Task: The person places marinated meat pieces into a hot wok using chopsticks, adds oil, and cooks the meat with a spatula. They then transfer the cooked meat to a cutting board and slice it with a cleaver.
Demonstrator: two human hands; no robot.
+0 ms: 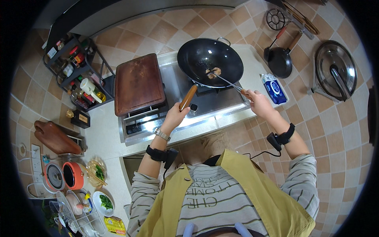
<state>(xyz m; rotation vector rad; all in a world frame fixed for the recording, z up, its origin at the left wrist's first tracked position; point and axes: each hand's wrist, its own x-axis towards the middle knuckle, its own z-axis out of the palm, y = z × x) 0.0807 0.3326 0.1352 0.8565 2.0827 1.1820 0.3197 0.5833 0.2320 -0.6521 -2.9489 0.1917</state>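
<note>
My left hand (175,117) grips the wooden handle (188,97) of a black wok (194,60) that sits over the right burner of a steel gas stove (204,102). In my right hand (260,102) is a long metal spatula (228,81) with a wooden grip, held near its end. The spatula's head rests in the wok against a small browned clump of food (215,73), which may be meat; the exact kind is unclear. The wok's dark inner wall shines around the clump. A stove knob (193,107) lies just right of the wok handle.
A brown cutting board (139,84) covers the stove's left side. Beyond it stands a condiment rack (80,71). A wipes pack (274,89) lies right of the stove; a small pan (279,62) and a glass lid (336,69) hang nearby. Bowls of greens (103,203) occupy the left counter.
</note>
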